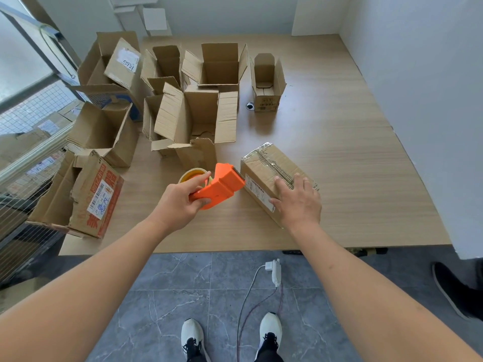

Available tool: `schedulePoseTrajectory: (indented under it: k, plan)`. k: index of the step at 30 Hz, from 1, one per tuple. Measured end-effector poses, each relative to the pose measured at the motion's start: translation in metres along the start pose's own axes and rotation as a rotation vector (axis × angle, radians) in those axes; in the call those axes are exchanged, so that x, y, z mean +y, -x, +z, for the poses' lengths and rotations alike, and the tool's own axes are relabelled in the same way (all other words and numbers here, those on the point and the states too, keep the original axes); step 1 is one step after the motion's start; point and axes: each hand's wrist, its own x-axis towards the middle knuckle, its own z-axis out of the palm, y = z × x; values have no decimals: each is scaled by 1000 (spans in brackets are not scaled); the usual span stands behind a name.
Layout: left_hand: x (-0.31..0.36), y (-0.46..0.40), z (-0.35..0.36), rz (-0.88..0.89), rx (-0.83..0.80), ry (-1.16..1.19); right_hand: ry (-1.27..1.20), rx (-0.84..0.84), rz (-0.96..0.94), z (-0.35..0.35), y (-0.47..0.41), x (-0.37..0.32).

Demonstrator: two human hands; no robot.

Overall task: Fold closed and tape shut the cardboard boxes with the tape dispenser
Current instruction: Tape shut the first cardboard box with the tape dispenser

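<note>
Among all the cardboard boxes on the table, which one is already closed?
The box under the right hand, next to the orange tape dispenser. Its flaps are folded shut, with tape along the top; the other boxes stand with flaps open.

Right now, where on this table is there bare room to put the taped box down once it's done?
Bare light wooden tabletop lies right of the closed brown cardboard box, toward the white wall, and along the near edge under the hands. The left half is crowded with open cardboard boxes. The left hand holds the orange tape dispenser; the right hand presses the box.
</note>
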Motion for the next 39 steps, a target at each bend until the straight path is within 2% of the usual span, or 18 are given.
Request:
schedulePoseTrajectory:
  k: [13,19,28,33,35,37,39]
  plan:
    - [-56,-3,57,-153,-187,-300,44,75,23,24,1,-32]
    - [-70,-5,66,-188,-178,-402,75,95,-22,31,5,-51]
    - [-68,-8,65,-221,-268,-527,-152,177,-126,31,21,-21]
    - [-55,-11,61,-263,-337,-584,-123,179,-204,34,26,0]
    - [-44,-14,56,-250,-326,-630,-122,193,-183,34,25,-1]
    - [-31,-17,52,-191,-250,-603,-141,185,-167,32,23,-4]
    - [-16,-20,53,-14,-118,-482,-171,184,-171,28,21,-6]
